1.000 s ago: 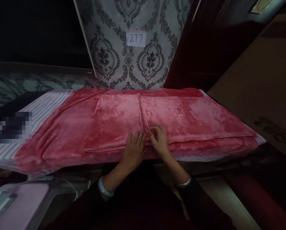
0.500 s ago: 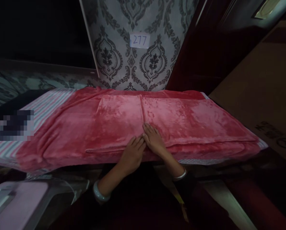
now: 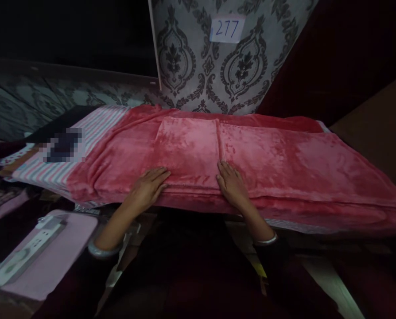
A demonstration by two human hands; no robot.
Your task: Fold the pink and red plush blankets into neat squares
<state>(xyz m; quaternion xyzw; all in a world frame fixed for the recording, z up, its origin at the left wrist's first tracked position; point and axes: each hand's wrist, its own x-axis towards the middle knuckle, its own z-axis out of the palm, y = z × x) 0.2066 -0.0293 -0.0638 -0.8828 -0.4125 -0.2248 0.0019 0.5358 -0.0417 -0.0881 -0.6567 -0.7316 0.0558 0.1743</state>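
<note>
A plush red-pink blanket (image 3: 277, 164) lies spread along the table, with a folded layer on top and a raised seam running front to back near its middle. My left hand (image 3: 148, 186) rests flat on the front left corner of the folded layer, fingers stretched toward the right. Palm down beside the seam, my right hand (image 3: 231, 182) presses on the blanket near its front edge, fingers pointing away from me. Neither hand grasps the cloth. Under the blanket, a striped cloth (image 3: 48, 170) shows at the left end.
A blurred dark object (image 3: 64, 145) lies on the striped cloth. Lower left, a power strip (image 3: 30, 254) sits on a pink stool (image 3: 73, 239). Behind are a dark screen (image 3: 68, 35) and a paper marked 277 (image 3: 227, 29). A cardboard box (image 3: 380, 115) stands at right.
My hands were together at the seam; the left has slid left along the front edge to the fold's corner. My right hand stays by the seam. The view has shifted left and down.
</note>
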